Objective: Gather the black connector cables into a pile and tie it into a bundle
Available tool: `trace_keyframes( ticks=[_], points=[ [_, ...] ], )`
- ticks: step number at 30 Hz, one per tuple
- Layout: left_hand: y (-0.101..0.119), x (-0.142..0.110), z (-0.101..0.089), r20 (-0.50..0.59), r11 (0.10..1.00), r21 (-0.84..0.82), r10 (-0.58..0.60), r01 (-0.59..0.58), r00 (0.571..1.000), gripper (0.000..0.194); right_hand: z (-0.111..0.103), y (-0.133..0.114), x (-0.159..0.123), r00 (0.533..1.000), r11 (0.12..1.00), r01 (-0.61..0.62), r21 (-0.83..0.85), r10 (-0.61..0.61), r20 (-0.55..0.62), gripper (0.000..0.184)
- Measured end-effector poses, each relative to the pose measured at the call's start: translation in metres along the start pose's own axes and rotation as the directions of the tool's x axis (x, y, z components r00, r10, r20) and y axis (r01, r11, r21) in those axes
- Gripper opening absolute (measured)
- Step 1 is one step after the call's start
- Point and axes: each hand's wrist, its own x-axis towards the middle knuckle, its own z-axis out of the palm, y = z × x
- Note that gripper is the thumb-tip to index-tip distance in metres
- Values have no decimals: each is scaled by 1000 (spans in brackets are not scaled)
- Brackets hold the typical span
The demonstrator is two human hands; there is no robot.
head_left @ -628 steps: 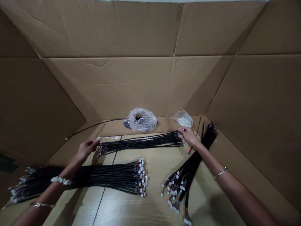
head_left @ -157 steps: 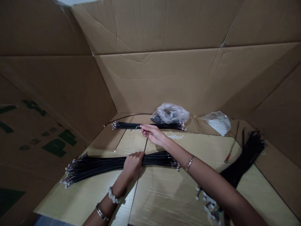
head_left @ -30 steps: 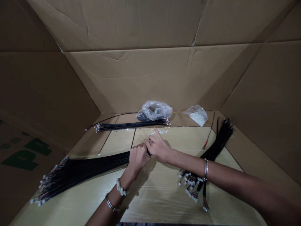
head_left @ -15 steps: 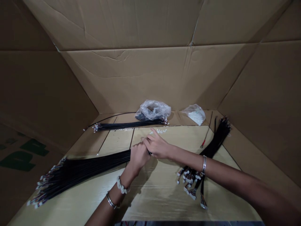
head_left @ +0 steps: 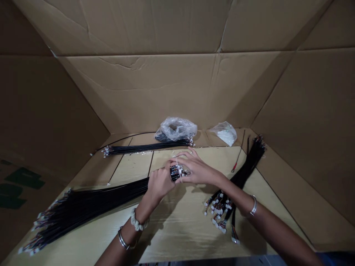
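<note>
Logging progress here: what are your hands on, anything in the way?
Left hand gripping black wire bundle. Right hand on its white-connector end. Another bundle under right forearm, not blocking.

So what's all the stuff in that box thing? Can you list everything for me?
big wire bundle: 1, black with white plugs, front left, running up to the hands
thin wire bundle: 1, black with white plugs, along the back
side wire bundle: 1, black with white plugs, right side
loose wire: 1, dark with a red tip, back right
plastic bag: 1, clear with dark things inside, back middle
small plastic bag: 1, clear with white bits inside, back right
cardboard walls: several, brown, all around, with green print on the left
cardboard floor: 1, pale yellow-brown, under everything
left hand: 1, holding the big bundle's end
right hand: 1, around the same plugs
wrist band: 1, white, left wrist
bangles: 2, silver, left wrist and right wrist
</note>
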Motion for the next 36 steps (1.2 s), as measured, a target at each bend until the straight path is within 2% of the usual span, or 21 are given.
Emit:
trace_keyframes(
  ticks=[5, 10, 14, 16, 18, 20, 23, 25, 27, 30, 36],
  points=[
    [-1, 1, 1, 3, 1000, -3, 7, -7, 1000, 39, 2, 5, -13, 982, 994, -73, 79, 85, -166, 67],
    [-6, 3, 6, 40, 998, 51, 42, -44, 998, 63, 17, -6, -10, 995, 999, -34, -14, 33, -98, 75],
    [-10, 4, 8, 35, 997, 46, 61, -62, 998, 58, 19, -12, -2, 995, 999, -47, 12, 48, -93, 77],
    [-10, 4, 8, 35, 998, 34, 59, -60, 998, 54, 15, -12, 0, 995, 998, -18, 66, 25, -94, 73],
    [-10, 3, 8, 23, 999, 25, 34, -34, 999, 47, 9, -10, -1, 989, 989, 19, 148, 3, -145, 65],
    [-10, 3, 8, 0, 1000, 20, 1, -1, 1000, 40, 4, -7, -6, 962, 969, 14, 245, 54, -266, 55],
    [-10, 2, 8, -18, 1000, 9, -22, 22, 1000, 41, 2, -1, -20, 852, 936, -103, 336, 258, -456, 36],
    [-10, 2, 8, -18, 1000, -2, -23, 23, 1000, 43, 9, 1, -31, 789, 935, -214, 284, 336, -514, 26],
    [-10, 2, 9, -17, 1000, -5, -27, 27, 1000, 43, 19, -1, -41, 772, 938, -306, 163, 345, -534, 24],
    [-11, 2, 9, -24, 1000, -6, -26, 25, 999, 38, 35, -11, -49, 788, 933, -359, 33, 322, -525, 23],
    [-11, 2, 9, -8, 999, -19, -29, 29, 1000, 42, 54, -37, -49, 835, 931, -349, -103, 259, -486, 34]
  ],
)
